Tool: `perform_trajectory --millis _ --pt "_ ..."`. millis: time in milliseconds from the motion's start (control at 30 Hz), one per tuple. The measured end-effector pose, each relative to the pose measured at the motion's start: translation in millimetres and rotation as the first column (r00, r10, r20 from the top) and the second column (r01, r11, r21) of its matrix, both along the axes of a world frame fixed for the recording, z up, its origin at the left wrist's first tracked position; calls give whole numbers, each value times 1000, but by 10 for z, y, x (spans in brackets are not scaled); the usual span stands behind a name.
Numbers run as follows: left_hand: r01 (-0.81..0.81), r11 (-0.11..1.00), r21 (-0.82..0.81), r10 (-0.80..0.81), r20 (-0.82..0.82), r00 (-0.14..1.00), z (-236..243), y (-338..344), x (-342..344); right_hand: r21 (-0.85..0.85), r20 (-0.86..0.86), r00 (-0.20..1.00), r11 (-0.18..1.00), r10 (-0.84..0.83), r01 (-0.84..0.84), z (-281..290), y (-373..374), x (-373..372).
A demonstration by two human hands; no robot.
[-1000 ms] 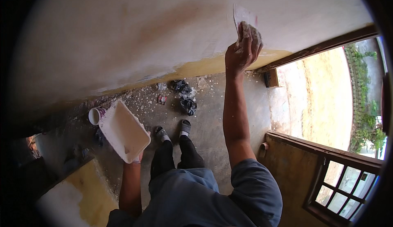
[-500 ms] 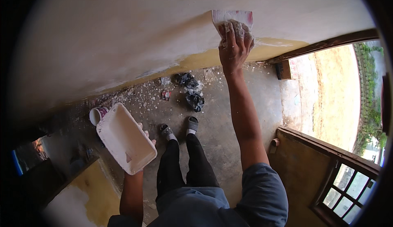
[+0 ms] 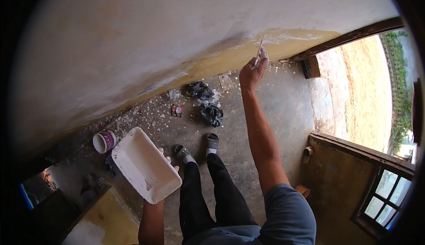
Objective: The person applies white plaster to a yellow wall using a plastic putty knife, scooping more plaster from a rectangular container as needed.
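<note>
My left hand point(image 3: 167, 155) grips a white rectangular tray point(image 3: 122, 153) from beneath; its fingertips show along the tray's right rim. Pale filler coats the inside of the tray. My right hand point(image 3: 254, 71), smeared white, is closed round a flat putty blade point(image 3: 260, 49), now seen edge-on. The blade points up in front of the wall point(image 3: 212, 28), near the lower edge of the white coat; whether it touches cannot be told. Below that coat runs a bare yellow strip point(image 3: 226, 59) with some white smears.
Black plastic bags point(image 3: 212, 113) and a small red packet point(image 3: 177, 110) lie amid white crumbs on the concrete floor point(image 3: 283, 108). A white and purple bucket point(image 3: 104, 142) stands left of the tray. A cardboard box point(image 3: 311, 67) sits by the doorway, and a windowed door panel point(image 3: 341, 165) is at right.
My right hand has come down from the upper wall and turned, so the blade shows edge-on rather than flat. The tray sits slightly lower and farther right in view.
</note>
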State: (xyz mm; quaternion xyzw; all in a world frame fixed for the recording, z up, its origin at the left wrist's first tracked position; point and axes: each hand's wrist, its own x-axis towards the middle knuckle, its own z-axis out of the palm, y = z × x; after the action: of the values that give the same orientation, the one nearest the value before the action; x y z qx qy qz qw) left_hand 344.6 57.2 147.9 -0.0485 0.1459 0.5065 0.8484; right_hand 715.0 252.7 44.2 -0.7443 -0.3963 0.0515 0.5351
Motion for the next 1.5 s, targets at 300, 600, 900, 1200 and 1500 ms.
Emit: perform_trajectory --millis 300,600,900,1200,1500 --pt "-45 998 -47 47 42 998 -284 -96 17 195 -613 783 980 100 28 -478 9 -67" --pt "-18 999 -42 20 39 999 -333 -72 2 259 -865 499 900 54 350 734 421 108" --pt "-16 1000 -4 16 29 999 -297 -26 9 290 478 878 938 28 -187 708 -78 -612" --pt "-140 973 -185 145 15 989 -248 -209 -141 474 769 566 859 -297 -194 2024 284 -651" --pt "-145 970 -196 159 56 986 -288 -243 -147 201 812 577 970 -88 -134 1454 215 -685"
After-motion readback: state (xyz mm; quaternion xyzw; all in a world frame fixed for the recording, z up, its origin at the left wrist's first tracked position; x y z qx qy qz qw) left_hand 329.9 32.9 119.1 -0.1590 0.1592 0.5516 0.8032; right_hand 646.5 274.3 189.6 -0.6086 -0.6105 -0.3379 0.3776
